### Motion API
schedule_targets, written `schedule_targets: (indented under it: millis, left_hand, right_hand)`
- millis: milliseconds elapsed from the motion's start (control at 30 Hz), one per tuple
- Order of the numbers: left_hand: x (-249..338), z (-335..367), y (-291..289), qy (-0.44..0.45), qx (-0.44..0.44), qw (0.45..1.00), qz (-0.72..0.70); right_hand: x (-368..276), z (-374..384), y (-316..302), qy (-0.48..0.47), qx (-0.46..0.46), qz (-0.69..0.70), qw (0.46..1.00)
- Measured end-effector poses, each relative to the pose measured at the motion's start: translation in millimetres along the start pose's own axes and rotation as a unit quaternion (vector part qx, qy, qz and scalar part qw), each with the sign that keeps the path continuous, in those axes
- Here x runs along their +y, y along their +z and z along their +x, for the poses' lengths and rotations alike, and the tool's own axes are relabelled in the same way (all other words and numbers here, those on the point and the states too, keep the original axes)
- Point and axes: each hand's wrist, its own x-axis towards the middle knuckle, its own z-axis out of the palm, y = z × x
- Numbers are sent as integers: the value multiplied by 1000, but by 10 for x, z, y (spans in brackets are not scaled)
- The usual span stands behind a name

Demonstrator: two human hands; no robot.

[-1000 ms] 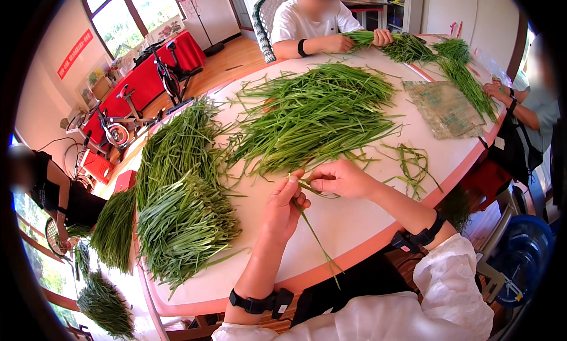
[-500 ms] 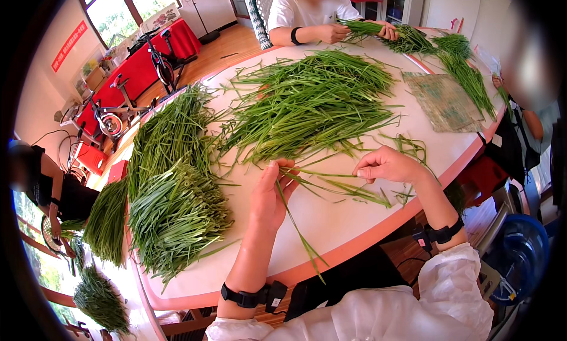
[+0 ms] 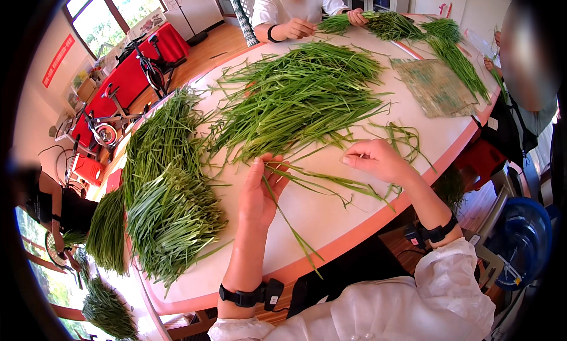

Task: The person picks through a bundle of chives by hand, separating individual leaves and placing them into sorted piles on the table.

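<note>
My left hand [image 3: 258, 193] is closed around a few long garlic chive stalks [image 3: 348, 183]; some stretch right above the table and one hangs toward its near edge. My right hand [image 3: 378, 161] is raised to the right of them, thumb and fingertips pinched together with nothing visible between them. Just beyond both hands a large loose heap of garlic chives [image 3: 307, 99] covers the middle of the table. To the left lies a neater stack of chives [image 3: 174, 217], its ends lined up. Thin loose blades [image 3: 407, 140] are scattered beyond my right hand.
The white table [image 3: 331, 252] has a pink rim. Across it a person [image 3: 289, 10] handles more chives. A greenish mat [image 3: 434, 87] lies at the right, with another person beyond. Someone at the left holds chives. A blue tub [image 3: 520, 240] stands at lower right. Exercise bikes stand behind.
My right hand has come off the stalk it was pinching and moved slightly up and left. The freed stalks droop to the right. The head view has shifted a little.
</note>
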Motion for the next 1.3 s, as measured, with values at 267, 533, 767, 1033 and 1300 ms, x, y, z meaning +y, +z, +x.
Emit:
schedule_targets:
  millis: [267, 533, 767, 1033, 1300]
  left_hand:
    - [3, -15, 82, 5, -5, 1000, -10]
    - [16, -23, 145, 4, -20, 1000, -4]
    - [16, -58, 201, -48, -49, 994, 82]
    - [-37, -148, 179, -133, -145, 966, 166]
    - [-2, -153, 165, -149, -162, 967, 129]
  right_hand:
    - [-179, 186, 328, -83, -50, 20, 995]
    - [-221, 340, 446, -123, -86, -42, 988]
    - [-208, 240, 214, -9, -63, 146, 987]
    - [-388, 232, -74, 19, -75, 231, 970]
    - [-229, 93, -318, 32, 24, 281, 959]
